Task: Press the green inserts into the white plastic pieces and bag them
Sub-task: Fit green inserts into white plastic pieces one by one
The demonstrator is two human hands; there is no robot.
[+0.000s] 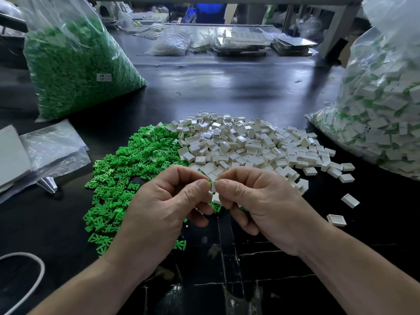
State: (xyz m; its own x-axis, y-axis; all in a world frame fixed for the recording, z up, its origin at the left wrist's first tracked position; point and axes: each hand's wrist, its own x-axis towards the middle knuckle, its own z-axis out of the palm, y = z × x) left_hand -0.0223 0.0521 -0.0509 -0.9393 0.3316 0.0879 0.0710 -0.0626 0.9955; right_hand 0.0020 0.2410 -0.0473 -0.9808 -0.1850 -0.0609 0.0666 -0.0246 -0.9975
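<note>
Forearms, two, bare, entering from 5 and 7 o'clock over a black table (227, 87) with pale cracks in its near surface.

White cable (38, 264), looped at 8 o'clock, cut off by the frame edge.

Left hand (163, 208): fingers curled, thumb and forefinger pinching a green insert (211, 184).

Right hand (261, 205): fingers curled, thumb and forefinger pinching a white piece (214, 189). Insert and piece meet between the two thumbs, at frame centre. How far the insert is seated is hidden by the fingertips. A second white piece (217, 198) sits just below, partly tucked under the right fingers; whether it is held cannot be told.

Heap of green inserts (127, 169), loose on the table at 10 o'clock of the hands, partly covered by the left hand.

Heap of white pieces (245, 144), at 12 to 2 o'clock, touching the green heap; a few strays lie at 3 o'clock.

Metal cone (47, 184) and a stack of flat clear bags (52, 144), at 9 o'clock, cut off at the left edge.

Bag of green inserts (77, 71), clear plastic, full, at 11 o'clock. Small white label (103, 77) on its side; print too small to read.

Bag of finished pieces (381, 123), clear, white with green showing, at 2 o'clock, cut off on the right.

Trays and further clear bags (241, 42), at 12 o'clock on the far table edge, blurred.
</note>
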